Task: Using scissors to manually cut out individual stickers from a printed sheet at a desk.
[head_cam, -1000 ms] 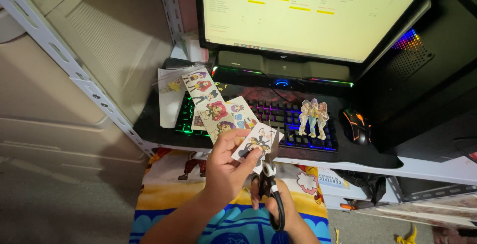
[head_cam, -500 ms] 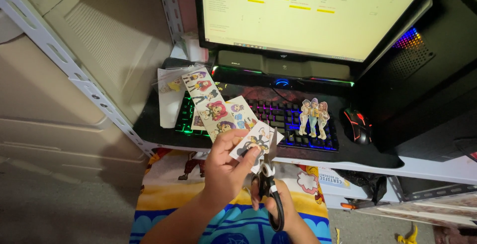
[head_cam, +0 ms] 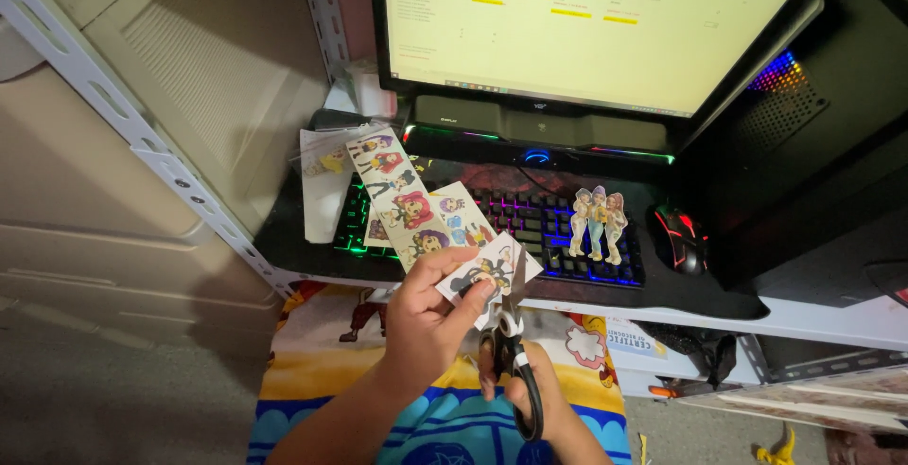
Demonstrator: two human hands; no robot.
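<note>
Sticker sheets (head_cam: 407,202) left on keyboard (head_cam: 549,228); mouse (head_cam: 677,237) right; monitor (head_cam: 586,25) behind.

Left hand (head_cam: 427,318) raised, fingers pinched, right hand (head_cam: 530,394) lower, fingers curled closed

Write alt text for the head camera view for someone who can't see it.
A person's left hand holds a small printed cartoon picture while the right hand cuts it with black-handled scissors, above a backlit keyboard strewn with cut-out figures and sticker strips, below a lit monitor.
</note>
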